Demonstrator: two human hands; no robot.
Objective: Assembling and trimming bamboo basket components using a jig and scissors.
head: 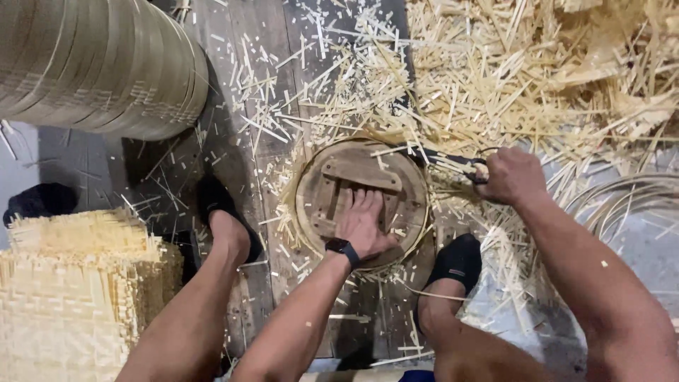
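At frame centre the left hand [362, 225] lies flat, fingers spread, pinning the round wooden form [361, 201] to the floor [233, 127] — steadying it, apparently — while the right hand [511, 175], fingers clenched on scissors [445, 158], trims woven strips [293, 205] at its rim.

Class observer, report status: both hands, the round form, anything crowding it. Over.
Left hand flat on round wooden form. Right hand gripping scissors at its rim. Bamboo offcuts heaped close behind.

Left hand [362, 225] presses round wooden form [322, 185] — right hand [511, 175] grips scissors [445, 158].
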